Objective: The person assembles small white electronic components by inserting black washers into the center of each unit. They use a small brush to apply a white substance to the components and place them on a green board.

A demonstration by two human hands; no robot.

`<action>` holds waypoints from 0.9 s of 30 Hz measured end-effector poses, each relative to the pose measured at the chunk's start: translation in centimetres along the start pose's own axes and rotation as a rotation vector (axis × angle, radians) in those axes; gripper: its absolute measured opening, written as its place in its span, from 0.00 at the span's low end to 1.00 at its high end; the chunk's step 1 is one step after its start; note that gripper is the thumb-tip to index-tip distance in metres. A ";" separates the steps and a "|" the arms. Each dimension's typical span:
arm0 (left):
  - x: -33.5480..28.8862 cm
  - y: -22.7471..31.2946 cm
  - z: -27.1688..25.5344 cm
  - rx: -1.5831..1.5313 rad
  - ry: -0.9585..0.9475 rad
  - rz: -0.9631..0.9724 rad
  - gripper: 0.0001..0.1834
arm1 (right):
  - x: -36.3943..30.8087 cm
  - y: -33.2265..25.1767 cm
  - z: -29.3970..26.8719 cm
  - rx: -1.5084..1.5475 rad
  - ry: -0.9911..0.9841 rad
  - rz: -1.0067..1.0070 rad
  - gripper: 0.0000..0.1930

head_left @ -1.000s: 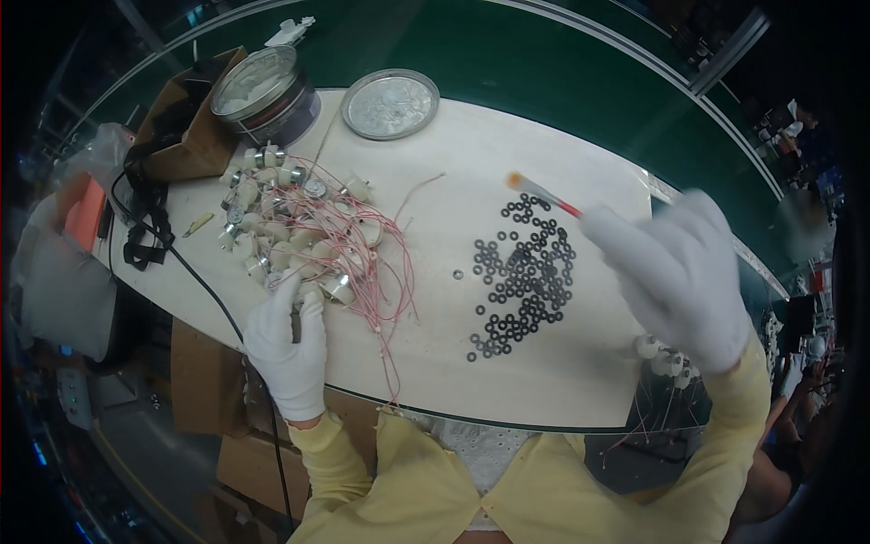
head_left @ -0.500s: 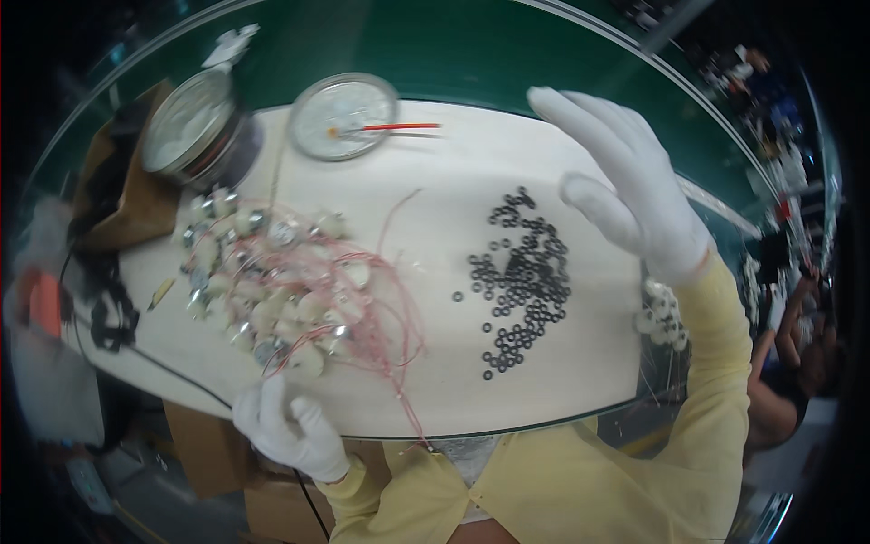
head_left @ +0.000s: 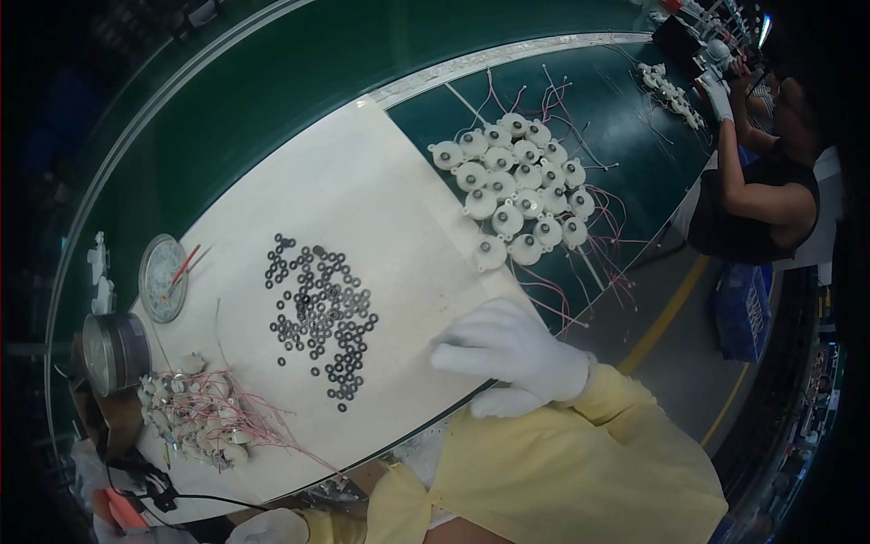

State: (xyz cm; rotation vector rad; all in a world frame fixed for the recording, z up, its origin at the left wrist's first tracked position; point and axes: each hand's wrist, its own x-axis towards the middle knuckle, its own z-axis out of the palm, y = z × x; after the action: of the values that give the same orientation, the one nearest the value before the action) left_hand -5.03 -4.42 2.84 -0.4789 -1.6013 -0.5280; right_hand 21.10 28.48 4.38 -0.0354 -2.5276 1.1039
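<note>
My right hand (head_left: 517,358), in a white glove, hovers over the near right edge of the white board (head_left: 408,245). Its fingers are stretched out, the thumb stands apart, and it holds nothing. To its left lies a spread of small black rings (head_left: 322,308). Beyond it, white round motor-like parts (head_left: 526,177) with dark centres and pink wires sit in a cluster on the green surface. Only the back of my left hand (head_left: 269,528), gloved too, shows at the lower edge, below the board; its fingers are hidden. A tangled heap of similar parts (head_left: 195,408) is at the board's left.
A round shallow dish (head_left: 164,272) with a red stick across it stands at the far left, near a large tin (head_left: 116,354) and a cardboard box (head_left: 104,417). At the right, a co-worker (head_left: 757,195) handles parts. A blue crate (head_left: 743,313) sits on the floor.
The view has swung to the right, bringing the clustered white parts and the co-worker into sight. My right hand has come down toward the near edge; my left hand has mostly left the picture.
</note>
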 end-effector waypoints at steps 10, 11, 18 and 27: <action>15.6 21.6 11.3 -0.836 -0.587 0.269 0.40 | 0.3 2.5 -1.3 -0.064 0.045 0.092 0.33; 16.2 23.0 12.5 -0.856 -0.757 0.355 0.41 | 0.3 2.4 -1.1 -0.062 0.047 0.063 0.34; 5.9 30.5 20.8 -0.872 -1.486 1.037 0.53 | 0.2 3.4 -1.9 -0.096 0.126 0.122 0.32; 2.1 33.7 21.5 -0.857 -1.445 1.062 0.57 | -0.1 3.6 -1.9 -0.151 0.104 0.128 0.30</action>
State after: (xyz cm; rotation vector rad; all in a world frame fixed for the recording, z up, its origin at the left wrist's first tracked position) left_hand -2.56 35.49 5.28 -2.6018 -1.9333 0.1124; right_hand 21.43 32.30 3.00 -0.2910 -2.5382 0.9289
